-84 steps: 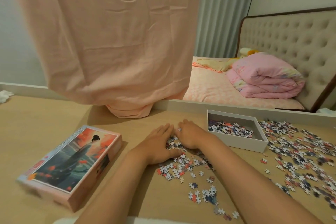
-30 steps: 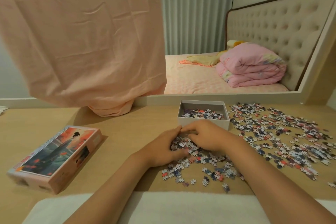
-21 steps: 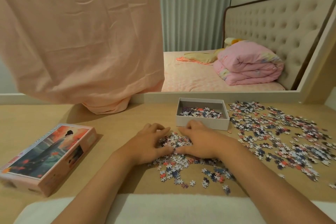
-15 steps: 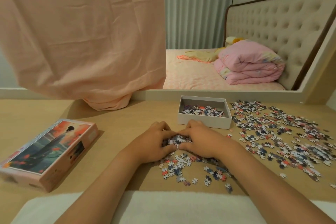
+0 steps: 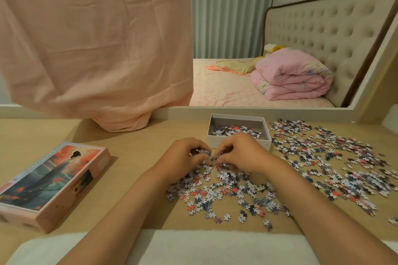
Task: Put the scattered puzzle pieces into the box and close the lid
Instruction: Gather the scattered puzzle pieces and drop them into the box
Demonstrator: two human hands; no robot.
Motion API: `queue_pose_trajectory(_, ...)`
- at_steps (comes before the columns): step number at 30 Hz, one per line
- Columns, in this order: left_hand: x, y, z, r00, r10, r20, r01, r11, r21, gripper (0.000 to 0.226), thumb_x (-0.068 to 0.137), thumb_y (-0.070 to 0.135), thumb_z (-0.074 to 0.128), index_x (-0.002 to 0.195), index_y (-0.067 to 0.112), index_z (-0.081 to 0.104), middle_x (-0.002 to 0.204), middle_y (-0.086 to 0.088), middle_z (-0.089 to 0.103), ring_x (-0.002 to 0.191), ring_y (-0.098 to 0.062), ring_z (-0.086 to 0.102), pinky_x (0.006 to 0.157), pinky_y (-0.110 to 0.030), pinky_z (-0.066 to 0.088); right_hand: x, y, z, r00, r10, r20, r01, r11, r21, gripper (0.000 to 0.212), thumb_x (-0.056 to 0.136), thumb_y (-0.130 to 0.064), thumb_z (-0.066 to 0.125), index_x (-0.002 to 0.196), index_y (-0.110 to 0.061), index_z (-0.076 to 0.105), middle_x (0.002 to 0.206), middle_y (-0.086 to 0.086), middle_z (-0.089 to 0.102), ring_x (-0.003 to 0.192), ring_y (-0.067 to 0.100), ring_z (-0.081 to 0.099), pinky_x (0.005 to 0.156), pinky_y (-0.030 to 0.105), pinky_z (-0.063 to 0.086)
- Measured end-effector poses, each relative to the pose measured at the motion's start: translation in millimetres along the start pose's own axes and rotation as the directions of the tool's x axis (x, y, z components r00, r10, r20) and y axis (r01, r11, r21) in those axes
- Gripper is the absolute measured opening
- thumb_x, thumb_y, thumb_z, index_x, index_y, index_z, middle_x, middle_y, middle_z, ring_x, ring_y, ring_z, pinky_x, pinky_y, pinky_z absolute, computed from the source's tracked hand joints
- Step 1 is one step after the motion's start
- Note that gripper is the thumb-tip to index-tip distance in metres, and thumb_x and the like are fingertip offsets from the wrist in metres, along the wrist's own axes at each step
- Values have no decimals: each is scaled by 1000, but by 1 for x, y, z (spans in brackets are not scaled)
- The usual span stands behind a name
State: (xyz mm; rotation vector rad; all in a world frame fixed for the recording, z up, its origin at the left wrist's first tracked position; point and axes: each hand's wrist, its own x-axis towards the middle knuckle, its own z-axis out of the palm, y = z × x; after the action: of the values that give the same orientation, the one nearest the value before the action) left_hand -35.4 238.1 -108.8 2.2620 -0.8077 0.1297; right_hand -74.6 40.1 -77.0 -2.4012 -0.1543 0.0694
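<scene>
Looking down, we see a pale wooden tabletop (image 5: 133, 135) filling the lower half of the view, and above its far left part hangs a large peach cloth (image 5: 97, 45) whose bottom fold rests on the wood at the far edge. Beyond the far edge, to the right of the cloth, we make out a bed (image 5: 226, 90) with a folded pink quilt (image 5: 293, 77) against a tufted headboard. At the left edge of the tabletop lies the lid (image 5: 49, 183), picture side up and turned at an angle, well apart from everything else. A white pad (image 5: 211, 245) runs along the near edge under both forearms. The puzzle pieces (image 5: 336, 163) are scattered in a wide spread over the right side of the tabletop, and we find a smaller patch of them near the middle, just in front of the hands. The box (image 5: 237, 120) stands open at the far edge, right of centre, with a thin layer of pieces on its floor. Just in front of its near wall we see the left hand (image 5: 185, 157) and the right hand (image 5: 241, 153) drawn close together, fingertips almost meeting. Both have their fingers curled inward, gripping a small clump of puzzle pieces between them, just above the wood.
</scene>
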Motion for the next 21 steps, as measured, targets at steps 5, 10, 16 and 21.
queue_pose_trajectory(5,41,20,-1,999,5,-53,-10,994,-109,12,89,20,71,100,20,75,76,15,66,65,5,56,62,-11,42,5,8,-29,980,58,-191,-17,978,210,8,81,-10,81,87,-15,79,69,2,75,53,19,64,52,26,56)
queue_pose_trajectory(10,91,35,13,999,27,-42,-29,998,-47,11,90,22,69,100,20,73,83,6,70,67,1,58,60,-12,42,23,37,-42,874,94,-477,-37,991,128,8,78,-15,83,84,-19,78,71,-4,71,60,13,65,64,28,51)
queue_pose_trajectory(16,116,26,34,995,21,99,-43,974,222,20,93,27,63,109,23,74,99,0,64,87,-17,60,77,-32,48,30,59,-39,880,-39,-473,-66,977,-204,25,88,-27,73,113,-25,75,108,2,69,102,23,60,87,33,48)
queue_pose_trajectory(21,114,17,36,994,-23,111,-13,949,316,32,99,40,45,123,36,67,122,2,63,113,-22,54,96,-40,41,38,62,-38,929,0,-369,-110,955,-276,36,96,-45,57,127,-31,67,121,2,64,118,27,53,99,42,42)
